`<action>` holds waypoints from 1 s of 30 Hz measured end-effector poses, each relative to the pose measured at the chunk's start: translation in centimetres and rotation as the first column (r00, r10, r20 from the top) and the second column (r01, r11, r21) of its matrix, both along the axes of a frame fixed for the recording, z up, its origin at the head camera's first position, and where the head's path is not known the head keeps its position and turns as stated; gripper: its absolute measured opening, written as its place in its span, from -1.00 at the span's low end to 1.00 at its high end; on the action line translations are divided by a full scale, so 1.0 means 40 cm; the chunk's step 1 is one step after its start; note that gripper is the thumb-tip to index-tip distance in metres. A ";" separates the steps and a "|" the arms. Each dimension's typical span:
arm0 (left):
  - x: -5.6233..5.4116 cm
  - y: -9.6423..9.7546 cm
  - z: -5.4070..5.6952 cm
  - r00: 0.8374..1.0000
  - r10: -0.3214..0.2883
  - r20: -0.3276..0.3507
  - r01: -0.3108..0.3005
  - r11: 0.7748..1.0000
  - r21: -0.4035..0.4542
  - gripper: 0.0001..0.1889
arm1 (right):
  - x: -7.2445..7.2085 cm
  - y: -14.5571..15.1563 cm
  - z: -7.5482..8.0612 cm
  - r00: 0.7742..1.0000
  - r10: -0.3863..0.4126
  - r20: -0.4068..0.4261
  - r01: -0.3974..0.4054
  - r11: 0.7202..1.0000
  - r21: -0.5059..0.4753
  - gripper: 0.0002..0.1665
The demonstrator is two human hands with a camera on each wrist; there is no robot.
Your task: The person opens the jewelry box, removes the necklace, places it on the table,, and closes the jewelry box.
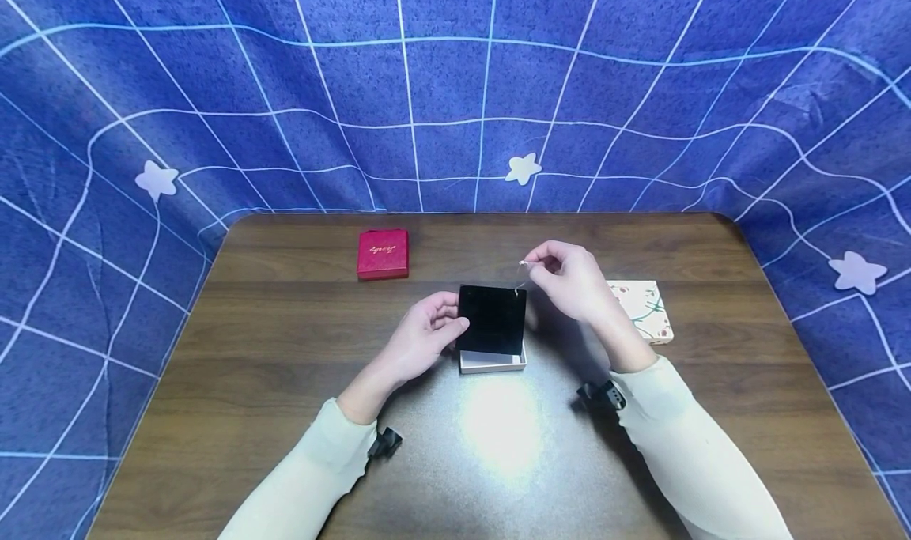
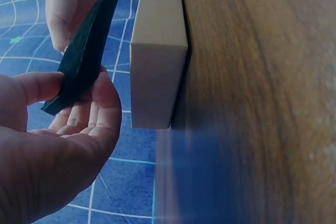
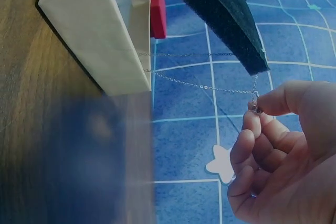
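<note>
My left hand [image 1: 421, 338] pinches the left edge of a black foam pad [image 1: 491, 319], thumb on top and fingers beneath. The pad is tilted above an open, pale jewellery box [image 1: 493, 368] on the table. To the right of the pad, my right hand [image 1: 572, 281] pinches the end of a thin silver chain [image 3: 205, 87] between thumb and index finger. In the right wrist view, two strands of the chain run from the box towards the pad and the fingertips. The small piece at the fingertips is too small to make out.
A red box [image 1: 383, 255] with gold lettering stands at the table's back left. On the right, partly behind my right forearm, lies a pale floral-patterned lid or box [image 1: 648, 311]. A blue curtain [image 1: 455, 89] with white lines hangs behind the wooden table [image 1: 285, 350].
</note>
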State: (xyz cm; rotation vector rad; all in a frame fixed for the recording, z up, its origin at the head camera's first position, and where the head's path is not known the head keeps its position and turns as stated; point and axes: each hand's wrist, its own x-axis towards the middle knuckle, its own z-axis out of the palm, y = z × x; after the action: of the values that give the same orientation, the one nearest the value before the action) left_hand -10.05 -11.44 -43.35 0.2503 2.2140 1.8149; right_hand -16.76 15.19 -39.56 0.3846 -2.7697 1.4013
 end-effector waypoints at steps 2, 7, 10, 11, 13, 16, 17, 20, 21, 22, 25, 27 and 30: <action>0.001 0.000 0.001 1.000 0.001 0.004 -0.001 1.000 0.001 -0.66 | 0.000 0.002 -0.001 1.000 -0.003 0.001 0.003 1.000 -0.002 -0.84; 0.002 0.000 0.003 1.000 0.002 0.005 -0.002 1.000 0.007 -0.67 | -0.001 0.008 -0.001 1.000 -0.009 0.000 0.009 1.000 -0.004 -0.82; 0.001 0.000 0.004 1.000 0.005 0.006 -0.005 1.000 0.008 -0.67 | -0.002 0.011 -0.002 1.000 -0.014 0.000 0.014 1.000 -0.001 -0.83; 0.001 0.000 0.004 1.000 0.006 0.007 -0.006 1.000 0.010 -0.68 | -0.003 0.012 -0.003 1.000 -0.017 0.000 0.017 1.000 0.000 -0.83; 0.001 0.000 0.003 1.000 0.006 0.004 -0.006 1.000 0.011 -0.68 | -0.003 0.013 -0.005 1.000 -0.023 -0.001 0.023 1.000 0.002 -0.84; 0.000 0.000 0.003 1.000 0.001 0.006 -0.002 1.000 0.016 -0.68 | -0.005 0.015 -0.010 1.000 -0.028 -0.004 0.028 1.000 0.005 -0.84; 0.000 0.000 0.003 1.000 -0.001 0.008 0.000 1.000 0.016 -0.68 | -0.006 0.015 -0.012 1.000 -0.030 -0.004 0.030 1.000 0.006 -0.84; 0.000 -0.001 0.003 1.000 -0.006 0.010 0.006 1.000 0.011 -0.68 | -0.008 0.017 -0.017 1.000 -0.030 -0.002 0.030 1.000 0.010 -0.84; 0.000 -0.001 0.003 1.000 -0.008 0.009 0.008 1.000 0.007 -0.68 | -0.008 0.017 -0.018 1.000 -0.030 0.000 0.030 1.000 0.009 -0.85; 0.000 -0.001 0.003 1.000 -0.009 0.008 0.009 1.000 0.003 -0.68 | -0.009 0.017 -0.019 1.000 -0.030 0.002 0.030 1.000 0.007 -0.85; 0.001 -0.002 0.004 1.000 -0.013 0.006 0.013 1.000 -0.002 -0.68 | -0.010 0.017 -0.020 1.000 -0.026 0.006 0.026 1.000 0.004 -0.85; 0.002 -0.003 0.005 1.000 -0.017 0.000 0.017 1.000 -0.005 -0.68 | -0.011 0.016 -0.021 1.000 -0.026 0.008 0.026 1.000 0.004 -0.85; 0.002 -0.004 0.005 1.000 -0.024 -0.007 0.024 1.000 -0.004 -0.68 | -0.013 0.016 -0.023 1.000 -0.027 0.010 0.027 1.000 0.005 -0.85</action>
State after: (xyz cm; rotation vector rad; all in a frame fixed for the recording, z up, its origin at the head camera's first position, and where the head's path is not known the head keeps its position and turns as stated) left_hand -9.97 -11.61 -43.14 0.2813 2.2100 1.7997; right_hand -17.29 15.85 -40.46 0.3397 -2.7759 1.3943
